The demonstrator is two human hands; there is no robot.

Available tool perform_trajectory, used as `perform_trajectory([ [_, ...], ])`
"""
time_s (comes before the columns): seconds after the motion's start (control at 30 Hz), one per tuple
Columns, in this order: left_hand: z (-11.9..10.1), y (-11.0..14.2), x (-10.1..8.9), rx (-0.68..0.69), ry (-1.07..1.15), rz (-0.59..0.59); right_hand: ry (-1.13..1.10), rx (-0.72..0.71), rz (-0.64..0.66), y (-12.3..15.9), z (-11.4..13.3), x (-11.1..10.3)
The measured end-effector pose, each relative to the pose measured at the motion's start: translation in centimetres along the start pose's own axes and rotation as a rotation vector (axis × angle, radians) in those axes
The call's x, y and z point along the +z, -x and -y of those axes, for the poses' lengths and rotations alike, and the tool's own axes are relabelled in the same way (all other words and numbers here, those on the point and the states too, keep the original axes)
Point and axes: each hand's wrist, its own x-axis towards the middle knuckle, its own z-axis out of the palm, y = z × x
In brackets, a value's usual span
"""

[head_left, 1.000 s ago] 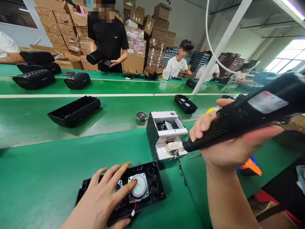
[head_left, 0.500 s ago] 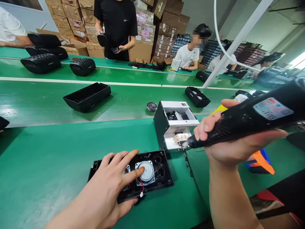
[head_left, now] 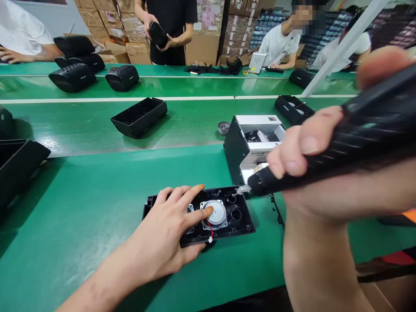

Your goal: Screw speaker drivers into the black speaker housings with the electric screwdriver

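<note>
While the left hand point(head_left: 167, 227) sits spread open across the black speaker panel point(head_left: 232, 227) on the green worktop point(head_left: 107, 186), the right hand point(head_left: 312, 199) has a closed grip on a black electric screwdriver point(head_left: 354, 136), tip at panel's far-right corner; can't tell if touching.

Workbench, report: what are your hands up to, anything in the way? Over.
Left hand, fingers spread over speaker panel. Right hand gripping power screwdriver, tip near panel's far right corner; contact unclear. Small machine close behind panel.
</note>
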Motion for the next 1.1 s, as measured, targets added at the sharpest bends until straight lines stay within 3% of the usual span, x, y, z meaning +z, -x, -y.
perform_trajectory([
  [0.07,0.1,0.0,0.1,0.011,-0.012,-0.006,0.003,-0.192,-0.032,0.4,-1.9,1.6],
  [0.13,0.1,-0.1,0.2,0.02,-0.018,-0.013,0.013,-0.249,0.017,0.6,-3.6,2.3],
  [0.2,0.2,-0.1,0.2,0.025,-0.025,-0.018,-0.012,-0.224,0.085,0.7,-4.8,2.4],
  [0.53,0.4,-0.1,0.6,0.053,-0.065,-0.045,-0.039,-0.223,0.124,0.2,-8.5,1.5],
  [1.1,0.6,0.0,0.9,0.052,-0.083,-0.051,-0.073,-0.175,0.2,0.3,-9.5,0.7],
])
